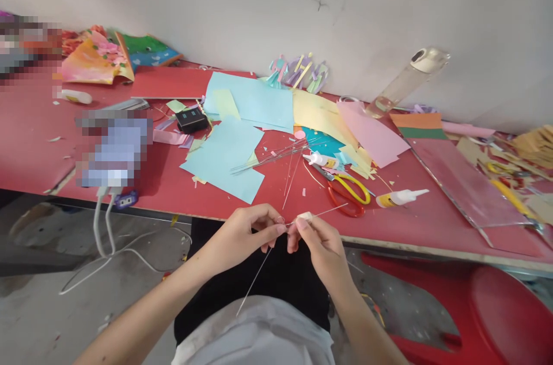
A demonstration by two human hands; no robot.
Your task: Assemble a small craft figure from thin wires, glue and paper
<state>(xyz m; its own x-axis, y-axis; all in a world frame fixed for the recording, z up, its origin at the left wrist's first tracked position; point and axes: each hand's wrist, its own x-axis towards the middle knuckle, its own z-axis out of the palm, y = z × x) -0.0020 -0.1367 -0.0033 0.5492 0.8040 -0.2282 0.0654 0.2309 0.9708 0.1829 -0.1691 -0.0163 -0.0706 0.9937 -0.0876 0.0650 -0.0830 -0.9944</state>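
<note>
My left hand (254,229) is closed in a pinch at the table's front edge, on a thin wire (254,280) that slants down toward my lap. A small loop of the wire shows at its fingertips. Close beside it, my right hand (317,238) pinches the same wire or another one; I cannot tell which. A straight wire end sticks out to the right above this hand, and a small whitish piece (304,217) lies at its fingers. More thin wires (276,156) lie in a loose bundle on the red table (276,195) beyond my hands.
Scissors (349,192) with yellow and red handles and white glue bottles (401,198) lie to the right. Blue paper sheets (228,158), a pink sheet (371,129) and a clear bottle (408,80) are farther back. A red stool (505,319) stands at lower right; white cables (101,227) hang at left.
</note>
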